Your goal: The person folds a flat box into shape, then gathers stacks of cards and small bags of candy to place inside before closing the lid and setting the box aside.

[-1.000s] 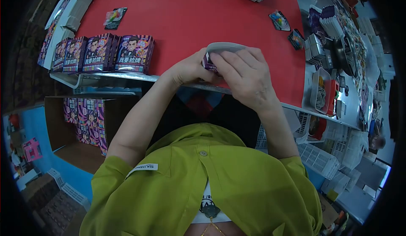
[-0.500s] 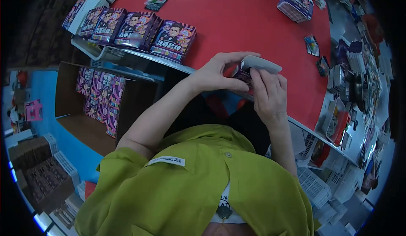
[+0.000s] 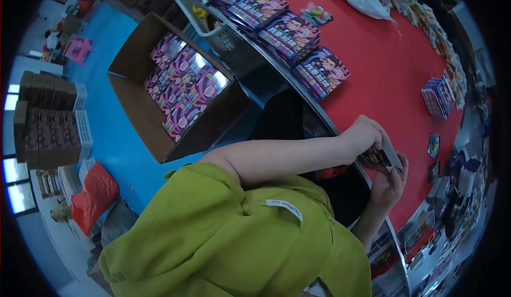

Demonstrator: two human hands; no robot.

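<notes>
A small dark printed card box (image 3: 374, 159) with a pale flap is held between my two hands, over the near edge of the red table. My left hand (image 3: 364, 136) grips it from the upper left, fingers bent over its far side. From below and to the right, my right hand (image 3: 392, 184) has its fingers and thumb closed at the flap end. The inside of the box is out of sight. Farther up the table edge, purple printed boxes (image 3: 321, 72) are lined up in overlapping stacks.
An open brown carton (image 3: 213, 129) with rows of purple boxes stands left of the table. A white basket (image 3: 219, 37) is beside the table edge. At the far right are a stack of cards (image 3: 437, 99), small packets (image 3: 434, 145) and a heap of wrapped pieces (image 3: 434, 36).
My view has swung left, bringing more of the carton and floor into sight. My right hand's fingers have moved from the box's opening to its flap end; both hands still hold it.
</notes>
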